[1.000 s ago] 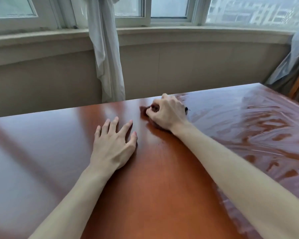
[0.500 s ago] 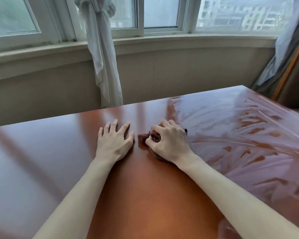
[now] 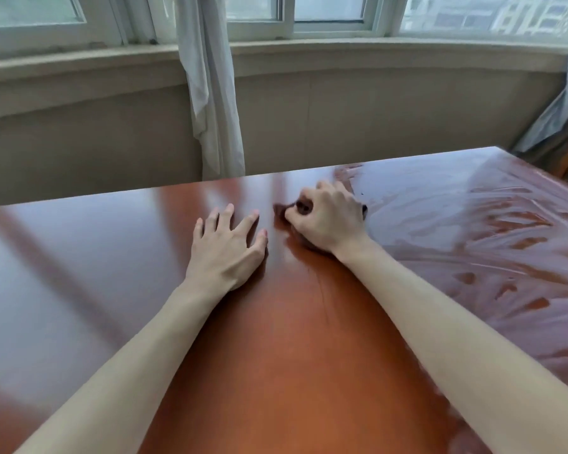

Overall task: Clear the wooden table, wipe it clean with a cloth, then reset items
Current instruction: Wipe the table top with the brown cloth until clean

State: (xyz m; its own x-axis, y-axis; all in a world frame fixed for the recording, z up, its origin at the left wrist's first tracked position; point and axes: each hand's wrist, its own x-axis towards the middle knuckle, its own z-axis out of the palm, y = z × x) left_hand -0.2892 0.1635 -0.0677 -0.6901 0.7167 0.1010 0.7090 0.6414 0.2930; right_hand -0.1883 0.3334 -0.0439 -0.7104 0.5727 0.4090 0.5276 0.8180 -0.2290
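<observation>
The right hand is curled into a loose fist around a dark brown cloth, with the fingers folded over it and the thumb tucked against its near side. Most of the cloth is hidden beneath the palm; a small dark bunch pokes out at the hand's 9 o'clock side, and what may be another scrap of it shows at the 3 o'clock side by the knuckles, though that bit is too small to be sure of. The heel of the hand presses the cloth down onto the table.

Just beside it, at its 9 o'clock, the left hand lies flat on the wood with the fingers straight and spread, holding nothing, fingertips aimed toward 12 o'clock. The thumb of this hand is near the cloth but apart from it. Both forearms run back toward 6 o'clock, bare, and rest low over the tabletop.

The table is glossy reddish-brown wood. From the right hand out toward 3 o'clock its surface carries a wet, streaky film with patches of bare wood showing through. Toward 9 o'clock the wood is smooth and mirrors the pale light from outside.

Beyond the far edge at 12 o'clock stands a beige wall under a window sill, with a white curtain hanging down from the window frames. At 2 o'clock, past the table's corner, grey fabric drapes over something orange-brown.
</observation>
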